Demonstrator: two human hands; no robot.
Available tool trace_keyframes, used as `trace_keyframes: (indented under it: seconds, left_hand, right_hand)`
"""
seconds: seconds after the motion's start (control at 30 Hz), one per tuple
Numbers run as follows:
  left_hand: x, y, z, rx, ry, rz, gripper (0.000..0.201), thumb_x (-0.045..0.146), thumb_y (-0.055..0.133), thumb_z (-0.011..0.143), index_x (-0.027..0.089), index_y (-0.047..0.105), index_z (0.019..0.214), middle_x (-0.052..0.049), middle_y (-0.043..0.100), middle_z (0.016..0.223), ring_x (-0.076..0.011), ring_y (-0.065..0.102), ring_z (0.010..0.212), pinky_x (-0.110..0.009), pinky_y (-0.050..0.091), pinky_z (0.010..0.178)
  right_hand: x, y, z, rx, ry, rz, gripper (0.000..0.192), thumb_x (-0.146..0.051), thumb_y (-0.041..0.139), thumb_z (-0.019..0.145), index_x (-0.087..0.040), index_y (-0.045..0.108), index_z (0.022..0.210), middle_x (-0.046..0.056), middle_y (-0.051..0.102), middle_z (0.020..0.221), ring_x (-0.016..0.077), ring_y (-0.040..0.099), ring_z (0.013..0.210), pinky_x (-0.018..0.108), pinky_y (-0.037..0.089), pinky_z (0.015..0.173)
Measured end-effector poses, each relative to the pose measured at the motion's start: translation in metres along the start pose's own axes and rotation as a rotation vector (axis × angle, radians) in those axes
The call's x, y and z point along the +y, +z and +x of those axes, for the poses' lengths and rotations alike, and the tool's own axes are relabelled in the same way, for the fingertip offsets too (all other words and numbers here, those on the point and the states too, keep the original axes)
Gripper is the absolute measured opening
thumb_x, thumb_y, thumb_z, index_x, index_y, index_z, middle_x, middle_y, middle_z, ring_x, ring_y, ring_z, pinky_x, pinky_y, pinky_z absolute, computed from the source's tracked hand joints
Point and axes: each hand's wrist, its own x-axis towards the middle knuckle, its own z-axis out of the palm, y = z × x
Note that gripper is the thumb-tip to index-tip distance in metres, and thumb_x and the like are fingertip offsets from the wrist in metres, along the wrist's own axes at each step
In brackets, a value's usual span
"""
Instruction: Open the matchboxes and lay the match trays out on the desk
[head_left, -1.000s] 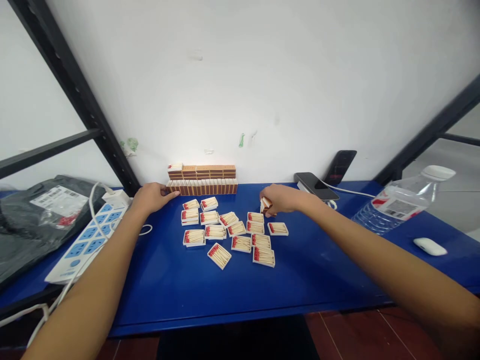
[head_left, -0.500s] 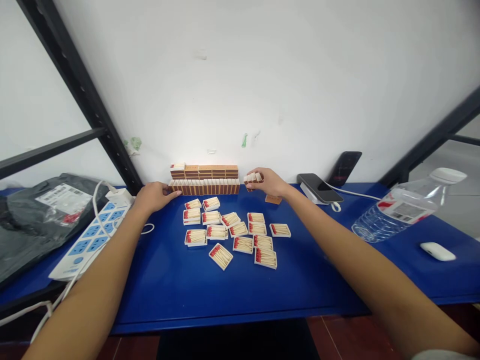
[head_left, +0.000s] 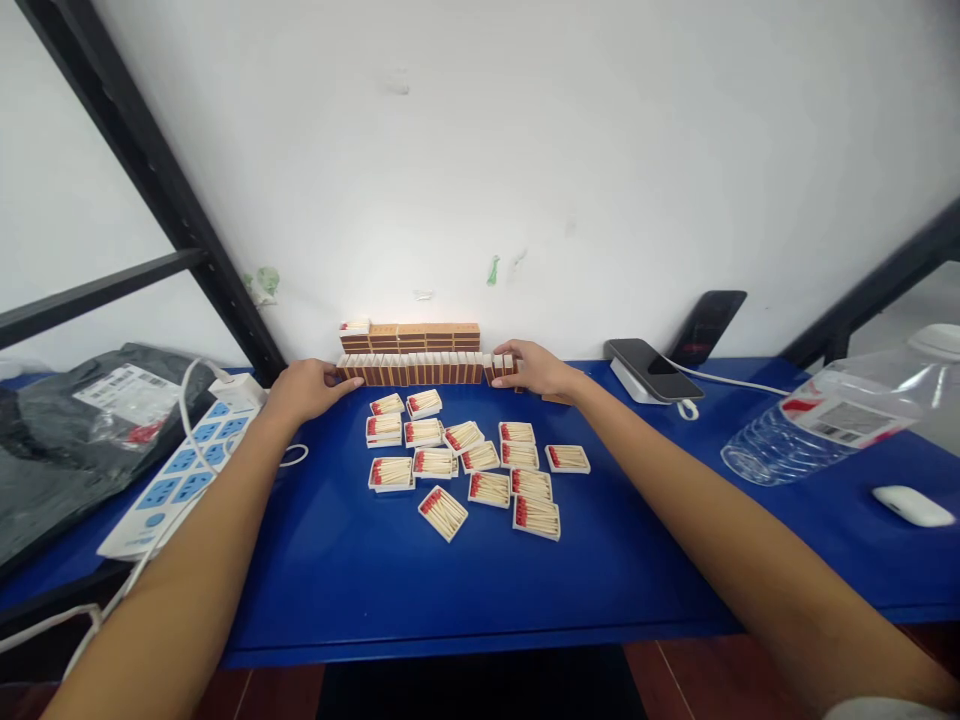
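The fingers of the right hand (head_left: 538, 370) were curled and pressed against the right end of a long row of upright brown-and-white matchbox sleeves (head_left: 420, 371), fingertips touching the last few boxes there. At the row's opposite end, the left hand (head_left: 304, 389) lay with its fingers drawn together, their tips resting against the first sleeve, so the row sat squeezed between the two hands. Whether either hand actually gripped a box could not be told.

The row stood at the back of the blue metal tabletop (head_left: 337, 570), close against the white wall (head_left: 480, 150). Directly behind the row, a shorter stack of flat brown matchbox sleeves (head_left: 411, 336) lay against the wall. Just in front of the row, between the person's forearms, a loose scatter of open white matchbox trays filled with red-tipped matches (head_left: 469, 470) lay on the table.

Left of the row sat a white-and-blue power strip (head_left: 180, 472) with a white cable, and beyond it a dark plastic bag (head_left: 67, 430). Right of the row, a dark smartphone (head_left: 652, 362) rested on a white stand, with a clear plastic water bottle (head_left: 825, 420) on its side and a small white oval case (head_left: 907, 505) farther right.
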Motion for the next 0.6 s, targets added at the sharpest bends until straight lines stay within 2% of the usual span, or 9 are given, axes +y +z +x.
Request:
trace_keyframes:
  seconds: [0.1,0.23,0.4,0.6]
  left_hand:
    - [-0.001,0.0,0.0,-0.002,0.002,0.005,0.069,0.08,0.054,0.084,0.021,0.083,0.103,-0.012,0.081,0.096,-0.0336,0.074,0.09,-0.036,0.048,0.071]
    - [-0.001,0.0,0.001,-0.008,0.0,-0.004,0.07,0.081,0.054,0.084,0.021,0.083,0.105,-0.011,0.081,0.096,-0.0334,0.074,0.091,-0.036,0.048,0.073]
    - [-0.001,0.0,0.001,-0.015,-0.014,-0.001,0.07,0.082,0.053,0.083,0.021,0.082,0.104,-0.011,0.081,0.097,-0.0336,0.074,0.092,-0.036,0.048,0.073]
    - [0.0,-0.001,0.001,-0.018,0.004,-0.01,0.067,0.082,0.054,0.083,0.022,0.082,0.096,-0.011,0.081,0.095,-0.0323,0.074,0.09,-0.035,0.049,0.072]
  right_hand:
    - [-0.003,-0.01,-0.003,-0.055,-0.03,-0.104,0.074,-0.037,0.09,0.076,-0.019,0.059,0.141,0.016,0.06,0.148,0.0345,0.057,0.136,0.047,0.048,0.113]
    - [-0.004,-0.024,-0.006,-0.151,0.012,-0.289,0.086,-0.038,0.093,0.071,-0.018,0.055,0.145,0.018,0.06,0.148,0.0374,0.059,0.133,0.047,0.049,0.109]
    - [-0.007,-0.028,-0.007,-0.17,0.08,-0.457,0.077,-0.04,0.092,0.072,-0.016,0.059,0.138,0.017,0.069,0.131,0.0361,0.067,0.115,0.042,0.054,0.092]
    - [-0.012,-0.015,-0.006,-0.086,0.041,-0.398,0.064,-0.034,0.092,0.075,-0.016,0.063,0.129,0.014,0.074,0.12,0.0322,0.07,0.106,0.038,0.052,0.085]
